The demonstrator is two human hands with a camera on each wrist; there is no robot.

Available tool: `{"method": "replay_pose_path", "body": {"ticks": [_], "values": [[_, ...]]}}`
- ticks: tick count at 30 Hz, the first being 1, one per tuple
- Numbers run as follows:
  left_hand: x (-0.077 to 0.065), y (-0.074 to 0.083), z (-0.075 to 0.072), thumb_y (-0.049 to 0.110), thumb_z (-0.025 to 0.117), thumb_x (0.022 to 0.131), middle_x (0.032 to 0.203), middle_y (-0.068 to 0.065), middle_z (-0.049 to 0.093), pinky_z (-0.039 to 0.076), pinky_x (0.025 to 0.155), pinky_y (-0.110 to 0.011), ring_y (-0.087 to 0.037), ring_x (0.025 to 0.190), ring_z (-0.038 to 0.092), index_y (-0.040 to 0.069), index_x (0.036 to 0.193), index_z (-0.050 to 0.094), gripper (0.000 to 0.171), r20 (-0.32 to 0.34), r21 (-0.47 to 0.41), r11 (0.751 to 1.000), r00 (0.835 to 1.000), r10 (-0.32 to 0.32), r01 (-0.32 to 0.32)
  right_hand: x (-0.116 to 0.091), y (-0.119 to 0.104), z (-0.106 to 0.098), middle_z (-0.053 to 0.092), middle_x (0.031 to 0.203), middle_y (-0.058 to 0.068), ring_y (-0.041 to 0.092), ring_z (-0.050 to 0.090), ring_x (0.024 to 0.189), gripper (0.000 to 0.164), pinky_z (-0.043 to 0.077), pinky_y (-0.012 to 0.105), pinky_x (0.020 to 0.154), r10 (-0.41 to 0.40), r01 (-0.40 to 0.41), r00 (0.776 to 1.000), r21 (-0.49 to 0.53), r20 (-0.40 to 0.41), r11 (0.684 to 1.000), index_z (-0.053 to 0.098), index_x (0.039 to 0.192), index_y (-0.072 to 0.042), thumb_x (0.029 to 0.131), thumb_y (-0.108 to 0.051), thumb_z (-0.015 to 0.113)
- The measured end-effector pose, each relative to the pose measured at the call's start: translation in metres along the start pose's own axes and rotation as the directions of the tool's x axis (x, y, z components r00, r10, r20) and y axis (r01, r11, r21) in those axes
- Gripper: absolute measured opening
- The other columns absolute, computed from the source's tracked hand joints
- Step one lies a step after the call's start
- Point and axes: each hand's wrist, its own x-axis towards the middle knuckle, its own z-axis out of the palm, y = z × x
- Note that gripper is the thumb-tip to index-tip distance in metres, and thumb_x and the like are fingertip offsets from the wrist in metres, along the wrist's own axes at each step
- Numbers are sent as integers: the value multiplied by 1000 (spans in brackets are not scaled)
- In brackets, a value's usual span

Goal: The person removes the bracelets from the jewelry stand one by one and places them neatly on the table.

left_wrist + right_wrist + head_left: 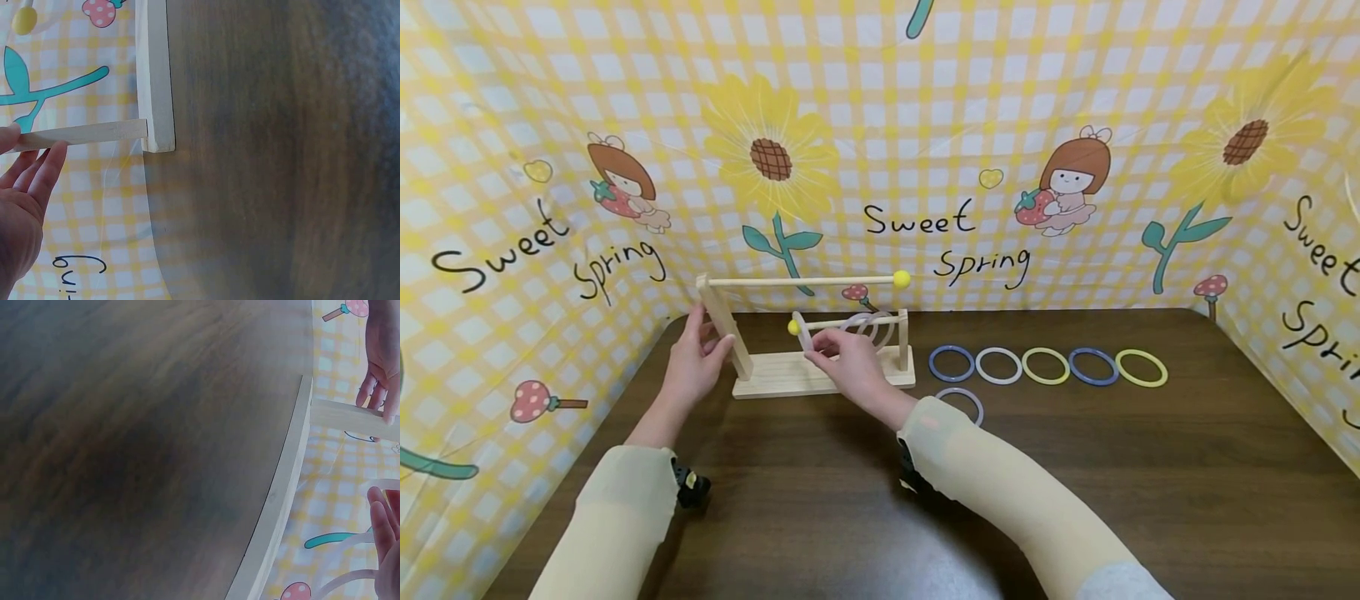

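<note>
A wooden stand [790,377] has a tall post on its left and a short post [903,340] on its right. Each post bears a sideways rod tipped with a yellow ball. My left hand [692,358] holds the tall post [94,132] between thumb and fingers. With its fingertips, my right hand [857,367] pinches a pale ring [802,332] at the ball end of the lower rod; whether the ring is fully around the rod, I cannot tell. Several pale rings [880,332] hang farther along that rod, partly behind the hand. The upper rod [805,282] carries no ring.
Right of the stand, a row of blue, white and yellow rings lies on the brown table [1075,467], including a blue ring [931,364] and a yellow ring [1166,369]. One pale ring [981,408] lies nearer, partly behind my right sleeve. A checked cloth [887,125] stands behind.
</note>
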Motion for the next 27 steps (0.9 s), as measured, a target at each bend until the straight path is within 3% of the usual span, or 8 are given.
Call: {"method": "replay_pose_path", "body": {"ticks": [7,14,27], "values": [[0,0,0,3,53,99,135,-40,42,57,76,-21,-52,115,52,9,154,16,67,-1,6,1000,1000,-3,3,1,-1,1,72,89,3,12,69,80,7,53,16,68,-20,20,1000,5,20,1000,69,93,-5,90,-12,71],[0,2,1,3,53,99,135,-39,42,58,79,-35,-51,115,52,10,154,17,66,1,-10,1000,1000,-13,13,-2,0,-5,72,93,4,13,69,82,9,54,15,70,-25,23,999,51,48,998,69,98,-4,92,-11,69],[-1,2,0,3,53,99,135,-41,41,59,78,-30,-53,115,51,8,155,15,67,3,3,1000,1000,8,-8,-16,12,-32,72,92,6,13,68,81,9,55,14,69,-132,129,990,62,51,990,70,99,-2,93,-7,67]]}}
